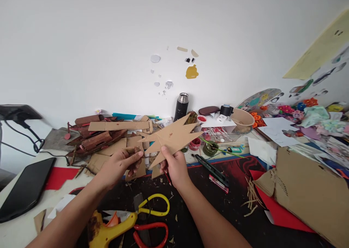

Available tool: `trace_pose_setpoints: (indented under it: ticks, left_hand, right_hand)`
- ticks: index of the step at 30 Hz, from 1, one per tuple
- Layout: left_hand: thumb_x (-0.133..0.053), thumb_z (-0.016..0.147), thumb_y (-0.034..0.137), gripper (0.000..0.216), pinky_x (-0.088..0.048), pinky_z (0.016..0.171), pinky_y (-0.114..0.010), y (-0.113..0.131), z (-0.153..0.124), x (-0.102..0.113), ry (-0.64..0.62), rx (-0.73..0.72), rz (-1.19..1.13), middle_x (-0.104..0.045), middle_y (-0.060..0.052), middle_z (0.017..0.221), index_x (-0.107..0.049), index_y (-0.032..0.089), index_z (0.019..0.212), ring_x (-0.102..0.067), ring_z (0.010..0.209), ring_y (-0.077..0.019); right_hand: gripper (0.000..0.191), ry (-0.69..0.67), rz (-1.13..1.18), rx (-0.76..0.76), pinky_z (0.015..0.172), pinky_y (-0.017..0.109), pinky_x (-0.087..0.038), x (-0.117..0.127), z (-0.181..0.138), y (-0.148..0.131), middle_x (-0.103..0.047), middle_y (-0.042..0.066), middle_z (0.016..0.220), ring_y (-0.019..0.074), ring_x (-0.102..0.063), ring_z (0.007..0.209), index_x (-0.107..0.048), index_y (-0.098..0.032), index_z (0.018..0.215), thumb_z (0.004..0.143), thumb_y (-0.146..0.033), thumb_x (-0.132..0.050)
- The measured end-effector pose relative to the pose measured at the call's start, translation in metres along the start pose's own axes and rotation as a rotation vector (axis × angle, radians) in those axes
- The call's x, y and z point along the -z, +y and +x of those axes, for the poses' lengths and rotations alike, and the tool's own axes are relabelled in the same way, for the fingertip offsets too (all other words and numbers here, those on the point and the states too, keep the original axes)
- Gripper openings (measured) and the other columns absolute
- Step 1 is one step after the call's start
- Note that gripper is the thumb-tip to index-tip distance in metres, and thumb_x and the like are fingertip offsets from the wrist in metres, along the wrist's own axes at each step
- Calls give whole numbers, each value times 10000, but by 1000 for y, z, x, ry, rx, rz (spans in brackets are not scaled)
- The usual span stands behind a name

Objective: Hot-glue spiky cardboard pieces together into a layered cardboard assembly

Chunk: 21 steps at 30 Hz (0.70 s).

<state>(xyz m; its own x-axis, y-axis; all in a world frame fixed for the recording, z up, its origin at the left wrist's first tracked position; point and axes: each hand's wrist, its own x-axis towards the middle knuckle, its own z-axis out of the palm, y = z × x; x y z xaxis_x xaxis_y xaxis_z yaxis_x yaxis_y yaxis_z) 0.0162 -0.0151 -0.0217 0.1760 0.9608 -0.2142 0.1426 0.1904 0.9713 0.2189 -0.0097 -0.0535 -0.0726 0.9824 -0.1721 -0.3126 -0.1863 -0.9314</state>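
My right hand [176,166] grips a flat brown cardboard cutout [174,136] with several pointed spikes, thumb on top and fingers underneath. The cutout is held up above the desk, with spikes pointing left and right. My left hand [127,161] is just left of the cutout's lower points, thumb and fingers pinched together; whatever may be between them is hidden. Below my hands lie a yellow glue gun [113,230], scissors with yellow handles [154,205] and a tool with red handles [152,233] on a dark mat [188,211].
Brown cardboard constructions [95,139] and scraps are piled at the left, near a black tablet [27,188]. Behind stands a black flask [182,108]. A green cutter [211,168], an open green jar [210,149], a beige bowl [242,119] and a cardboard sheet [311,197] are at the right.
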Motion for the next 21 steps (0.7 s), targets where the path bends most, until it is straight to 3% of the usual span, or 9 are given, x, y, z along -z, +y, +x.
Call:
trace_pose_setpoints:
  ticks: [8, 13, 21]
  left_hand:
    - [-776, 804, 886, 693, -460, 510, -279, -7, 2, 4, -30, 39, 73, -588, 16, 593, -604, 222, 707, -551, 507, -152]
    - [-749, 825, 891, 694, -448, 497, -276, -13, 5, 8, -36, 66, 44, -589, 9, 567, -599, 225, 702, -545, 492, -154]
    - [-831, 818, 767, 603, -447, 473, -259, -4, 2, 6, -18, 58, 2, -589, 20, 551, -600, 226, 685, -538, 464, -145]
  right_hand:
    - [643, 34, -73, -58, 384, 215, -361, 1, -4, -1, -516, -45, 435, 118, -519, 369, -598, -222, 635, 779, -808, -823]
    - [666, -1, -70, -78, 387, 230, -399, 1, -3, 2, -424, -73, 407, 117, -479, 362, -547, -244, 585, 788, -819, -815]
    - [645, -5, -102, -48, 354, 229, -376, 0, -7, 0, -318, -97, 373, 118, -433, 331, -484, -269, 563, 852, -758, -791]
